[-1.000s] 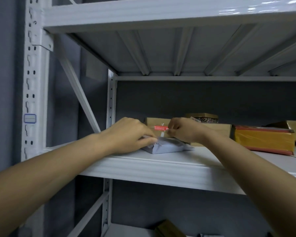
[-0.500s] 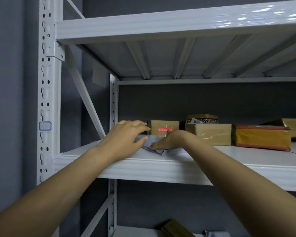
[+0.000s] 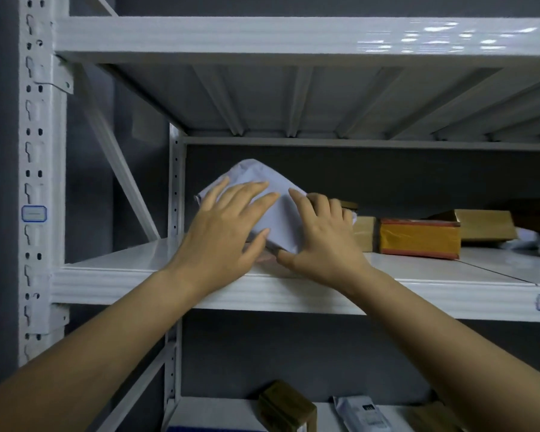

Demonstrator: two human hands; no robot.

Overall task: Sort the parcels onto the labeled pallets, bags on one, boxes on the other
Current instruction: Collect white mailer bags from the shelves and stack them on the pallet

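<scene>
— What carries it all?
— A white metal shelf (image 3: 138,275). Its front edge runs just under both grips.
— And the bag?
— The pale grey bag (image 3: 262,176) stands tilted up between the two grips, lower corner down by the thumbs. I cannot tell whether that corner touches the shelf.
— The grips?
— The left grip (image 3: 225,226) lies flat on the bag's near face, fingers straight and spread. The right grip (image 3: 318,235) pinches the bag's right edge, with fingers curled over it and the thumb beneath.
— Anything else?
— An orange-taped box (image 3: 418,238) sits right of the right grip, apart from it. A small box (image 3: 365,232) sits just beside that grip's knuckles, partly hidden.
</scene>
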